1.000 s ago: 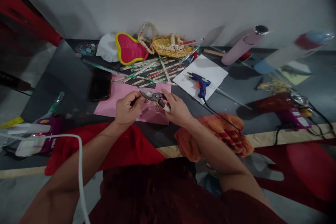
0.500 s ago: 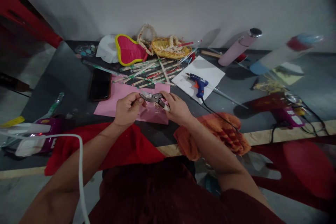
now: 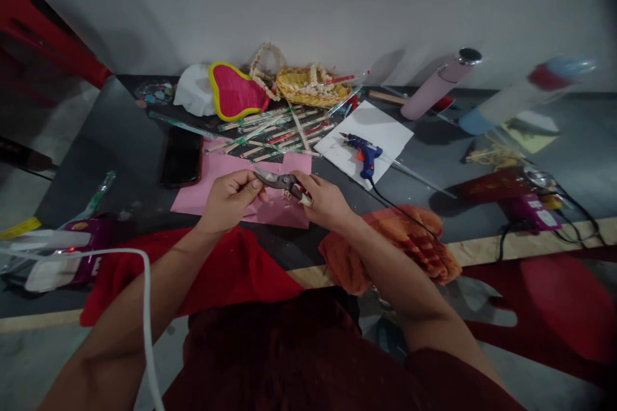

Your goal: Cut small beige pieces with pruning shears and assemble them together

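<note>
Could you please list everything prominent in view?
Metal shears: one, grey, centre
Flat paper: one, pink, beneath shears
Rectangular phone: one, black, left
Thin wooden sticks: many, mostly pale, behind shears
Rounded panel: one, magenta rimmed yellow, back
Oval woven basket: one, yellow, back
Square sheet: one, white, right
Glue gun: one, blue, on sheet
Cylindrical flask: one, pink, back right
Soft cloth: one, red, front left
Fluffy towel: one, orange, front right
Thick cable: one, white, front left
Boxy items: two, purple, both sides
Left grip: one, bare, near shears
Right grip: one, bare, holding shears
</note>
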Tool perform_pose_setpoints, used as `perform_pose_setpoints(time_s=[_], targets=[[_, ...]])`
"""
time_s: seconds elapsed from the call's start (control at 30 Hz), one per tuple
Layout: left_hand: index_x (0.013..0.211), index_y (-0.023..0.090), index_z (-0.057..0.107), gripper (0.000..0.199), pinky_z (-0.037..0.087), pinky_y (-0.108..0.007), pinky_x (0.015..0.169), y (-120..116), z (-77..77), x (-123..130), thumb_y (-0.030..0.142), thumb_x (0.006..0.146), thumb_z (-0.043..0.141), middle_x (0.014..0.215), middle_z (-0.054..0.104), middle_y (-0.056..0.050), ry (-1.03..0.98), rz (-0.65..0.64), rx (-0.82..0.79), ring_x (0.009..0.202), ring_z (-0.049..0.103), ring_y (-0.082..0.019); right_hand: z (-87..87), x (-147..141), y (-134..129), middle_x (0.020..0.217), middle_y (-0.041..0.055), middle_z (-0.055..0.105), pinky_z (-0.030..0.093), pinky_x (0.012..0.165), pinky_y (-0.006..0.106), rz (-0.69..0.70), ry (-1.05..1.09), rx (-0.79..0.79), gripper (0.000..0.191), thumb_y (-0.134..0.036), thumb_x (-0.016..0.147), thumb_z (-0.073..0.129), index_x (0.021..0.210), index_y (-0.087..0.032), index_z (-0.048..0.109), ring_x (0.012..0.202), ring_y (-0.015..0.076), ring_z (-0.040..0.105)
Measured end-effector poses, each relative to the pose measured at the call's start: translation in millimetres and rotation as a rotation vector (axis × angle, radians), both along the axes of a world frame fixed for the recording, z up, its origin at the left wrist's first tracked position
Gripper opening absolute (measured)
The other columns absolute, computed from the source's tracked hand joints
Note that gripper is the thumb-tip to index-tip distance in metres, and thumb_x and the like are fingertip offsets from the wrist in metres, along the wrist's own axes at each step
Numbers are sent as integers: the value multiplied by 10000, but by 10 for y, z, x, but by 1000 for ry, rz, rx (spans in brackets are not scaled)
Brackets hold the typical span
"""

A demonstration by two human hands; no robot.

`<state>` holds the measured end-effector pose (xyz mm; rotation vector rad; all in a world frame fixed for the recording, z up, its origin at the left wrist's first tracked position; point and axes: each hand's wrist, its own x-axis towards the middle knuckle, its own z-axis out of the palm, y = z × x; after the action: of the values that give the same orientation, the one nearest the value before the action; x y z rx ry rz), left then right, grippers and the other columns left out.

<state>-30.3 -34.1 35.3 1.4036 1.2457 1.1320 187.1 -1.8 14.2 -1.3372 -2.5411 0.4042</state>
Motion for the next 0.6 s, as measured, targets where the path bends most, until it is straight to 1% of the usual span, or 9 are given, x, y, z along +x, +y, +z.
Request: perform_pose_setpoints(time_s=[0.1, 0.2, 0.27, 0.33, 0.37, 0.43, 0.53, 0.6], targets=[[756, 148, 647, 266, 343, -189, 462, -7, 8, 38, 349, 870, 515, 700, 680, -22, 146, 73, 60, 483, 465, -65, 13, -7, -11, 1095, 85, 629, 457, 800, 325, -36, -27, -9, 504, -207, 826, 453, 1327, -223, 407, 940, 237, 598], [908, 162, 662, 239, 448, -208, 605, 5, -24, 42, 345, 868, 513, 821, 718, -38, 334, 111, 153, 669, 617, -117, -17, 14, 20, 1130, 93, 622, 466, 822, 342, -75, 16, -17, 520, -202, 812, 460, 1329, -213, 402, 965, 244, 601], [980, 178, 657, 245, 473, -233, 715, 23, -71, 24, 340, 865, 514, 900, 727, -43, 446, 122, 214, 814, 659, -154, -50, 41, 58, 1173, 98, 605, 472, 842, 352, -104, 73, -25, 551, -195, 796, 472, 1340, -207, 387, 999, 245, 595], [962, 189, 668, 242, 474, -243, 758, 42, -112, 2, 321, 876, 484, 909, 730, -39, 518, 118, 257, 863, 666, -166, -78, 71, 98, 1226, 102, 577, 473, 869, 369, -108, 123, -36, 588, -204, 793, 478, 1368, -203, 354, 1050, 245, 576], [935, 190, 674, 246, 475, -241, 749, 49, -122, -8, 311, 882, 467, 883, 731, -35, 523, 108, 261, 841, 668, -162, -87, 87, 115, 1252, 105, 560, 468, 889, 380, -95, 137, -42, 605, -212, 796, 480, 1384, -199, 336, 1080, 246, 561], [863, 178, 679, 258, 476, -228, 702, 57, -111, -25, 303, 883, 455, 798, 724, -30, 466, 66, 227, 766, 663, -148, -91, 116, 144, 1296, 113, 528, 451, 932, 400, -48, 146, -54, 639, -226, 801, 482, 1412, -185, 299, 1141, 248, 522], [752, 153, 671, 270, 456, -212, 598, 63, -42, -51, 325, 860, 493, 673, 692, -31, 308, -45, 101, 634, 613, -124, -77, 154, 172, 1329, 130, 493, 419, 978, 417, 27, 151, -51, 669, -232, 803, 485, 1432, -161, 269, 1188, 250, 477], [752, 138, 670, 272, 395, -199, 489, 67, 2, -73, 357, 837, 533, 616, 665, -31, 168, -125, -20, 498, 519, -91, -66, 176, 187, 1325, 133, 489, 407, 989, 420, 68, 167, -35, 673, -237, 807, 487, 1437, -158, 262, 1183, 247, 470]])
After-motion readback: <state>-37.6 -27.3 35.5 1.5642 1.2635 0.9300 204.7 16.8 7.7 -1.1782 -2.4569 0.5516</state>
